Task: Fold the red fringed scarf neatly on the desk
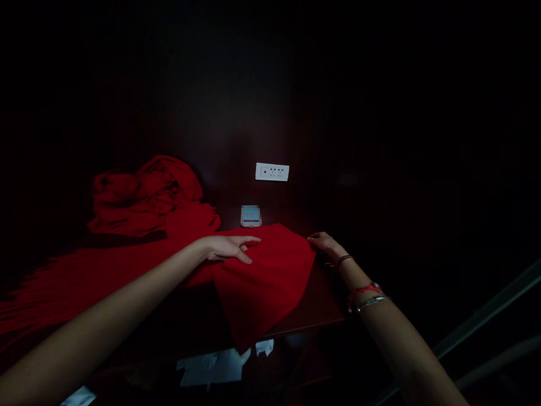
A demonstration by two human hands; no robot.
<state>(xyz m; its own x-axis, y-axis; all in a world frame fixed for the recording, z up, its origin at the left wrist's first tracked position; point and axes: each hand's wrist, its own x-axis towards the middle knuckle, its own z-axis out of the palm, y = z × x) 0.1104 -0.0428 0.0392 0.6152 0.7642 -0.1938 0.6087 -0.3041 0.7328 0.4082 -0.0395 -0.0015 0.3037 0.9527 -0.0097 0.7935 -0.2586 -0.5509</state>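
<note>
A red fringed scarf (270, 276) lies spread along a dark wooden surface, its fringe trailing off at the left and one corner hanging over the front edge. On top of the cloth rests my left hand (228, 248), fingers stretched out and apart. My right hand (324, 242) pinches the scarf's right edge between thumb and fingers, and bracelets circle that wrist. Behind the spread part at the left sits a crumpled heap of red cloth (147, 194); whether it belongs to the same piece I cannot tell.
A phone (251, 215) with a lit screen lies just behind the scarf. Above it a white power socket (272, 172) is set in the dark back wall. Below the front edge (304, 327) of the surface, pale paper-like pieces (213, 367) show. Much of the surroundings is too dark to make out.
</note>
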